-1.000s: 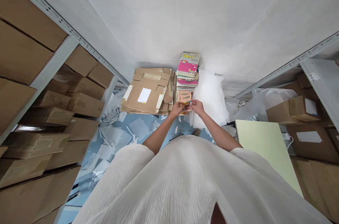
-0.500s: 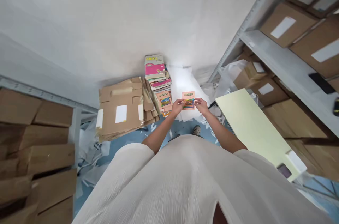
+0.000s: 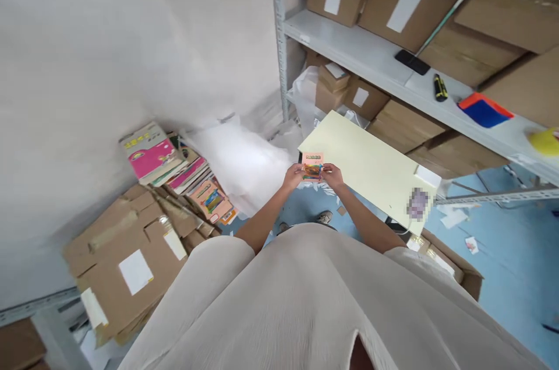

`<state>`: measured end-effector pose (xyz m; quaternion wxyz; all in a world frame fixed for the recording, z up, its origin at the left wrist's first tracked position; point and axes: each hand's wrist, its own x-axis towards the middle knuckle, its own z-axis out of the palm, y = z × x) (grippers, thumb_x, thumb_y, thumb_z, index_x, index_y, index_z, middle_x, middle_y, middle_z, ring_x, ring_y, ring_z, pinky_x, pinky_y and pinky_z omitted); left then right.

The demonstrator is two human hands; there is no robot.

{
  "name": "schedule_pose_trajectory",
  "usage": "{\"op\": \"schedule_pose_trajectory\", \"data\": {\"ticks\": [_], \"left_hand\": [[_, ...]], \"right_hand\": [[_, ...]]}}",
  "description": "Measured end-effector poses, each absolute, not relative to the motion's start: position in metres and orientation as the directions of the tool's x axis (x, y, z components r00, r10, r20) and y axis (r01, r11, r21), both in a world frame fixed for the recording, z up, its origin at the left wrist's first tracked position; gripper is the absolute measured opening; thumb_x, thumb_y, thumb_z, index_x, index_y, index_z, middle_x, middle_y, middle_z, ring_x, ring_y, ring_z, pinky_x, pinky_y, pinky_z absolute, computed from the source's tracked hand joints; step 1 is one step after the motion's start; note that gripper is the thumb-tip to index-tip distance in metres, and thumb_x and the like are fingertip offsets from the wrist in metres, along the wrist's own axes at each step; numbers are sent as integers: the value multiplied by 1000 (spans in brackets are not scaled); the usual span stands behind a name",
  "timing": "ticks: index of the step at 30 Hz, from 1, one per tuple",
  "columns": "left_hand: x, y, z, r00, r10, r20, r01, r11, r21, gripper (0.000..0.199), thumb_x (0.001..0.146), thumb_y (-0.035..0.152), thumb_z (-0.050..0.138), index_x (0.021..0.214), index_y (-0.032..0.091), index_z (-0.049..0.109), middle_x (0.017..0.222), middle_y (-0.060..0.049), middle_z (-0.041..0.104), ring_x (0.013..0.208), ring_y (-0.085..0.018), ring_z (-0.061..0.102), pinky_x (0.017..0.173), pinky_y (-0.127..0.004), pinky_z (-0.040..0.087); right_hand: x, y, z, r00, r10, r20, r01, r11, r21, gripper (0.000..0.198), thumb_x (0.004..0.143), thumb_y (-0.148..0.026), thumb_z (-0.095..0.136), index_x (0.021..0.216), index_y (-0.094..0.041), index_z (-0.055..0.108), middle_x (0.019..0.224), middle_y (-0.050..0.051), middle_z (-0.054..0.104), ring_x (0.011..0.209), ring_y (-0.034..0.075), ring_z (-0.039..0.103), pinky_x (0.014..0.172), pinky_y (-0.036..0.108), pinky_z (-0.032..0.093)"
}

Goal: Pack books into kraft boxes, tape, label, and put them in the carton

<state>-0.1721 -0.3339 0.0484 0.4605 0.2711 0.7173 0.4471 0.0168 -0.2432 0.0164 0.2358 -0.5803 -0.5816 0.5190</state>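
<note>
Between my two hands is a thin pink book (image 3: pixel 312 166) with a colourful picture on its cover, held upright towards me. My left hand (image 3: pixel 294 175) pinches its left edge and my right hand (image 3: pixel 332 175) its right edge. Just beyond the book lies the near corner of a pale yellow-green tabletop (image 3: pixel 349 154). Off to the left, a similar pink book (image 3: pixel 212 200) rests on a stack of books, beside a pile topped by a pink and grey book (image 3: pixel 152 151).
Flattened cardboard boxes (image 3: pixel 117 236) lean at the left, with white sheeting (image 3: pixel 244 154) beside the books. A grey shelf (image 3: pixel 349 38) on the right bears cartons, a black phone-like object (image 3: pixel 412 62), and a yellow-black tool (image 3: pixel 440 88). An open carton (image 3: pixel 471 282) sits beyond the table.
My view and body have turned right, from the book stacks towards the table and shelf. The pink book has stayed in both hands.
</note>
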Motion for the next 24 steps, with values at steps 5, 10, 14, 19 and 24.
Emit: {"op": "schedule_pose_trajectory", "data": {"ticks": [5, 10, 14, 19, 24], "left_hand": [[-113, -274, 46, -330, 841, -428, 92, 480, 872, 29, 86, 19, 82, 115, 20, 82, 124, -11, 86, 121, -31, 80, 99, -39, 67], [-63, -224, 39, -258, 848, -462, 120, 503, 856, 26, 86, 23, 86, 111, 20, 80, 126, -13, 85, 120, -32, 81, 97, -39, 67], [-32, -195, 33, -207, 845, -493, 171, 528, 832, 28, 87, 24, 84, 114, 22, 80, 133, -14, 84, 123, -32, 80, 94, -36, 66], [-7, -170, 27, -151, 829, -539, 211, 560, 802, 24, 84, 19, 81, 108, 21, 80, 131, -13, 84, 120, -31, 81, 97, -38, 65], [1, -147, 20, -95, 806, -584, 264, 586, 766, 20, 85, 20, 82, 105, 21, 79, 128, -13, 85, 119, -29, 80, 97, -35, 64]], "right_hand": [[86, -208, 2, -83, 919, -385, 432, -315, -845, 35, 74, -40, 72, 105, -25, 77, 112, 8, 83, 104, 27, 78, 90, 42, 66], [140, -174, -4, -43, 910, -413, 381, -367, -848, 34, 79, -42, 68, 105, -25, 82, 110, 7, 85, 108, 29, 77, 98, 44, 63], [174, -159, -7, -38, 892, -451, 370, -407, -835, 29, 78, -39, 69, 99, -24, 84, 105, 8, 86, 106, 31, 77, 97, 44, 62], [198, -154, -16, 11, 870, -494, 373, -462, -805, 27, 78, -42, 67, 92, -25, 82, 94, 5, 83, 98, 29, 75, 92, 41, 60], [203, -146, -27, 94, 848, -522, 339, -520, -784, 25, 73, -42, 68, 88, -25, 79, 86, 2, 79, 90, 26, 73, 87, 39, 59]]}}
